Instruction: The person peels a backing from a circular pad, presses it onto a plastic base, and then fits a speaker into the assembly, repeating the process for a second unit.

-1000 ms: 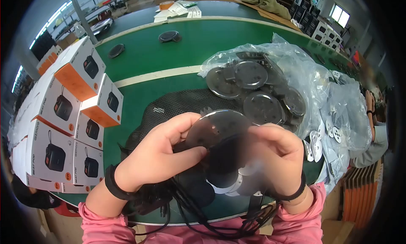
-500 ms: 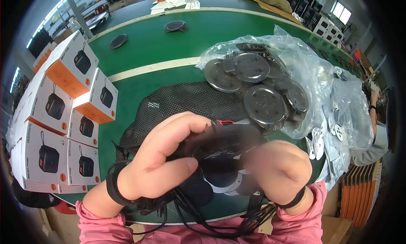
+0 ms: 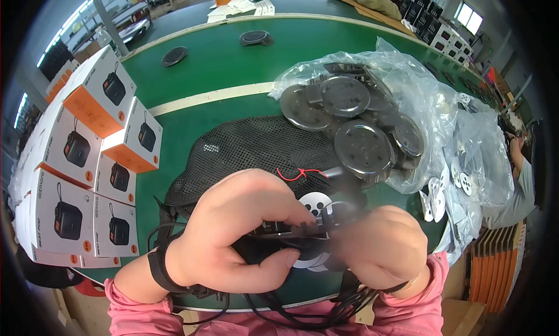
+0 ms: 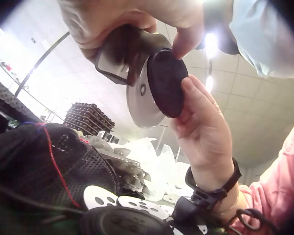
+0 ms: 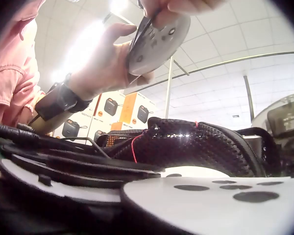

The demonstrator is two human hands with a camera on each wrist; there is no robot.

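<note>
Both hands hold one round grey disc (image 4: 139,95) with a black round pad (image 4: 165,83) on its face. In the head view the part (image 3: 294,238) is edge-on and low, just above the table's front edge. My left hand (image 3: 285,237) grips it from the left, fingers curled over the top and thumb underneath. My right hand (image 3: 358,243) grips its right side, blurred. In the left wrist view the right hand's thumb (image 4: 196,103) lies against the pad. The right wrist view shows the disc's holed back (image 5: 157,44) pinched from above.
A black mesh bag (image 3: 250,144) with a red thread lies behind the hands. A clear plastic bag of grey discs (image 3: 361,115) sits to the right. White perforated discs (image 3: 314,203) lie under the hands. Stacked white-and-orange boxes (image 3: 87,149) line the left. Cables (image 3: 279,312) hang at the front edge.
The hands came down toward the front edge with the disc and tipped it from face-up to edge-on. The white perforated disc and red thread behind them are uncovered.
</note>
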